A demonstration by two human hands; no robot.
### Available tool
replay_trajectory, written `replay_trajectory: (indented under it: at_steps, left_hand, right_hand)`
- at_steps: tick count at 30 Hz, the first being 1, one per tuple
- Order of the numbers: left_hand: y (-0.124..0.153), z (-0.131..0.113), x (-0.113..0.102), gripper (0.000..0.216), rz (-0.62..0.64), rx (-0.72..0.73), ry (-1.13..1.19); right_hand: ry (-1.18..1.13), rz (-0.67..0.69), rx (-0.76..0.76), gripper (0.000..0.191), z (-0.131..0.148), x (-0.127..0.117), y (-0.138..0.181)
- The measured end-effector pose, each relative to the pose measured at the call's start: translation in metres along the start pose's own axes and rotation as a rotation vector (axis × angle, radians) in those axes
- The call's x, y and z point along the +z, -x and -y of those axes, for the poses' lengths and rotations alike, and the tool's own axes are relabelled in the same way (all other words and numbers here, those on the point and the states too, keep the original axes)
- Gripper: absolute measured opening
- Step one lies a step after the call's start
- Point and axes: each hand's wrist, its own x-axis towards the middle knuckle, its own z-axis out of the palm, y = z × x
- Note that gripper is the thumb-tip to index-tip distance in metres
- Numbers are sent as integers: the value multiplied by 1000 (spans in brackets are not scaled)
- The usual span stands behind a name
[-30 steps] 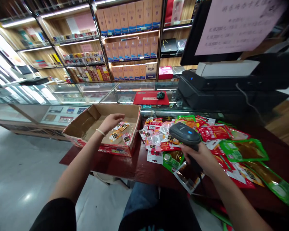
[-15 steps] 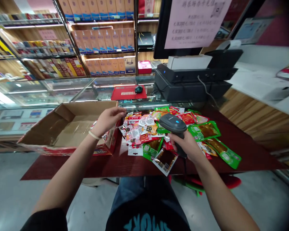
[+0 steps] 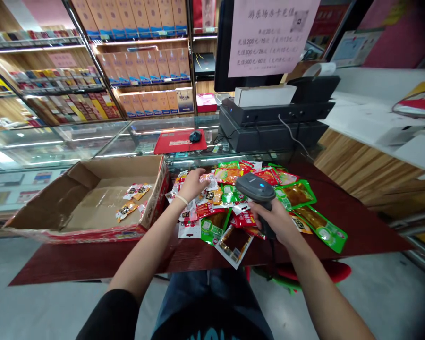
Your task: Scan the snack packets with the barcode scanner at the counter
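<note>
Dozens of snack packets (image 3: 230, 174) lie heaped on the dark red tabletop (image 3: 368, 231), the heap's long axis running left to right. Its left end sits under and beside the left grip (image 3: 193, 185), which is the nearer one there; a pale packet (image 3: 210, 182) lies just right of the bent fingertips, and I cannot tell whether they are closed on anything. Over the middle of the heap, the right grip (image 3: 274, 219) is wrapped around the handle of a scanner (image 3: 257, 188). The scanner's head points left and slightly away, its long axis nearly crosswise, while the handle slopes down toward the person. Left of the heap stands a cardboard box (image 3: 102, 235) with a few small packets (image 3: 126, 209) inside. Beyond, a mouse (image 3: 195, 136) rests on a red mat (image 3: 170, 143), left of a monitor (image 3: 224, 61).
</note>
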Motion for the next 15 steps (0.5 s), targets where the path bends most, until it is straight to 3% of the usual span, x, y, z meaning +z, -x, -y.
replay_trajectory:
  at_steps: [4,8,11,15]
  left_hand:
    - [-20,7,22,60,166,-22,-215]
    - [-29,12,27,73,283,-72,-299]
    - [-26,13,28,70,238,-88,-267]
    - [-14,13,28,54,56,-23,-115]
  right_hand:
    - [-66,-30,26,42,-11,-6,-4]
    - [-78,-63,36,44,-19,-9,-8]
    - [-80,-58,50,45,-20,-8,-10]
    - [-81,-77,61,42,-16,-3,-9]
